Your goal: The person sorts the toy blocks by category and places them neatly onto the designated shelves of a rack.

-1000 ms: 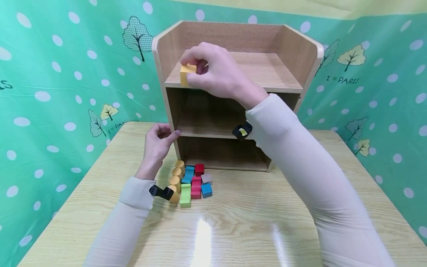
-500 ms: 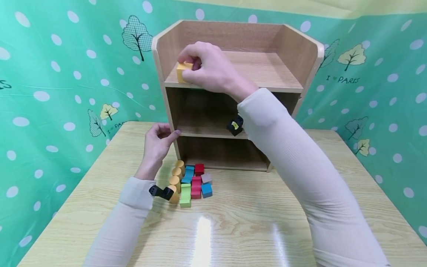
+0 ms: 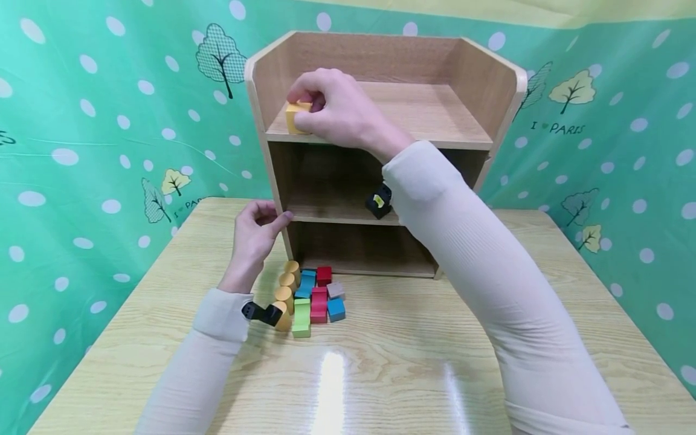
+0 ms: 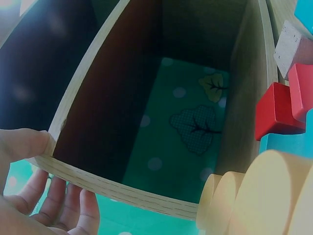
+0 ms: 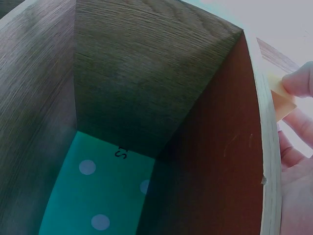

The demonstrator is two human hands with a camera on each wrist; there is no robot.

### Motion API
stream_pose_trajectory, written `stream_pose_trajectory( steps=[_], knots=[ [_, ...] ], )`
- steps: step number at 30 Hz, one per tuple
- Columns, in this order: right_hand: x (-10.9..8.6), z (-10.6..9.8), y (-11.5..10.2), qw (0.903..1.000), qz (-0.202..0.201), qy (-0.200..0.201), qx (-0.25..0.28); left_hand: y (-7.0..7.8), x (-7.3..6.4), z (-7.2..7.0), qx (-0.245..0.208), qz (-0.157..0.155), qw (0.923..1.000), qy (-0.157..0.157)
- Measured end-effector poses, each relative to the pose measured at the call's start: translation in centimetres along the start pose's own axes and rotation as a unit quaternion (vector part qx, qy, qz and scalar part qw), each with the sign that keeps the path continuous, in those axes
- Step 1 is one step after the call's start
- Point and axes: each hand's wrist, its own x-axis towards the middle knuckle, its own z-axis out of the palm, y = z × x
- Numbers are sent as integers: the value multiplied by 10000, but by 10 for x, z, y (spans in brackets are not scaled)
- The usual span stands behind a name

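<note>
My right hand [image 3: 339, 109] pinches a yellow block [image 3: 297, 118] between thumb and fingers, at the left front of the top shelf [image 3: 424, 112] of a small wooden shelf unit. In the right wrist view the yellow block [image 5: 282, 100] shows past the shelf's edge, partly covered by the fingers. My left hand [image 3: 255, 235] grips the unit's left side panel around the middle shelf's height. In the left wrist view the thumb of the left hand [image 4: 34, 181] lies on the panel's front edge, with the other fingers on its outer side.
On the table [image 3: 408, 350], before the unit's left front, lie several yellow cylinders [image 3: 284, 295], a green block [image 3: 301, 317], red blocks [image 3: 319, 305], blue blocks [image 3: 336, 309] and a grey block [image 3: 336, 290]. A patterned green cloth [image 3: 109, 121] hangs behind.
My right hand has moved slightly left and up with the yellow block, further over the top shelf's left corner, then nearly stopped. My left hand stays on the side panel.
</note>
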Motion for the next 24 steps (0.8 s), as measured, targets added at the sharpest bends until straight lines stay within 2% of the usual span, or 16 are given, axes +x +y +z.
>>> stream_pose_trajectory(
  steps=[10, 24],
  knots=[
    [-1, -1, 1, 9999, 72, -75, 68, -2, 1, 1, -54, 30, 10000, 26],
    [-17, -9, 2, 9993, -56, 357, 63, -1, 1, 1, -74, -22, 10000, -26]
  ],
)
